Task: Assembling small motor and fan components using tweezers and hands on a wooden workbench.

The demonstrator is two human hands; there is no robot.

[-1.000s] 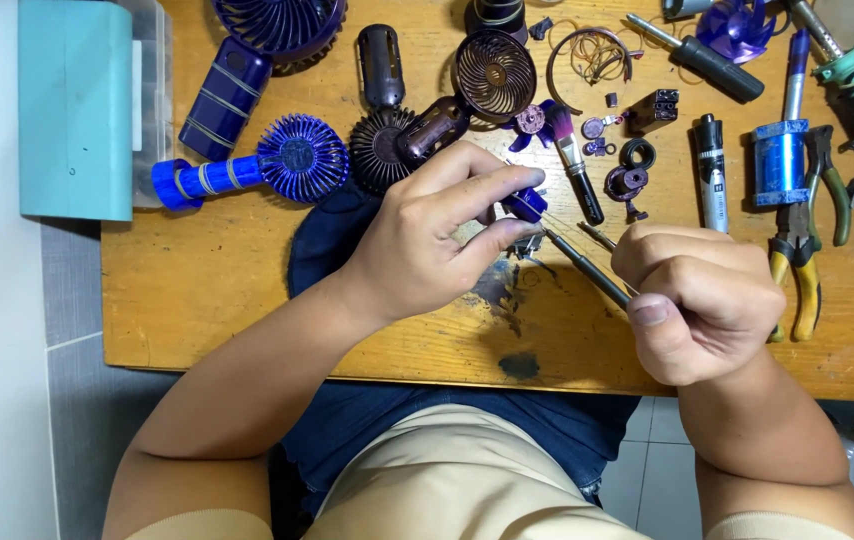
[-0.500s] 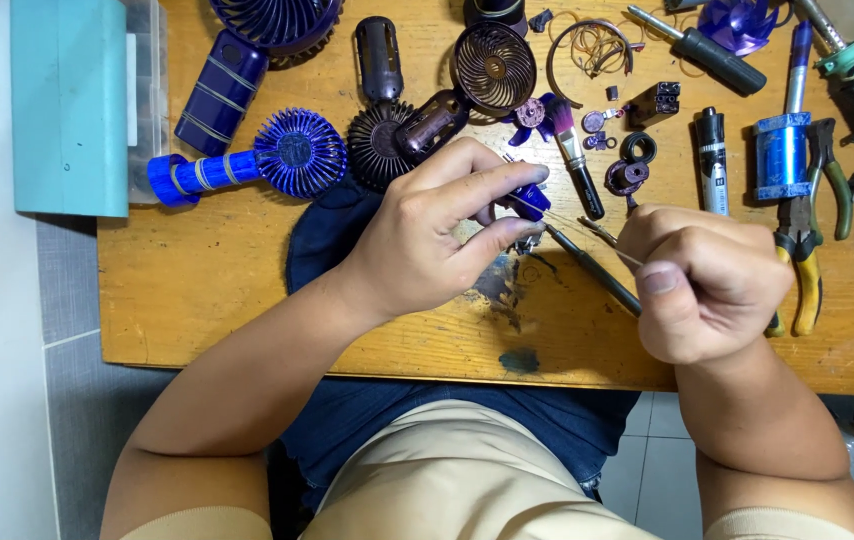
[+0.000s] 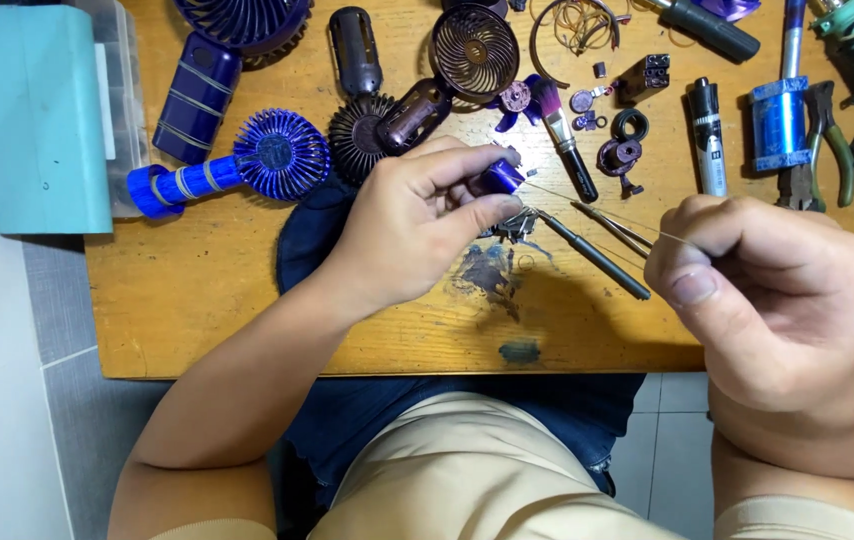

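1. Left hand pinches a small purple part between thumb & fingertips, just above the wooden table, near its middle.
2. Right hand has fingers curled tight, thumb pressed to forefinger, nipping a thin wire.
3. Wire's long axis runs left-right, slightly downhill twd the right hand; looks taut, joined to the part.
4. Part lies well left of the right fingers; left hand is on it.
5. Dark tweezers lie on the table below the wire, untouched.

Thin wire between both hands
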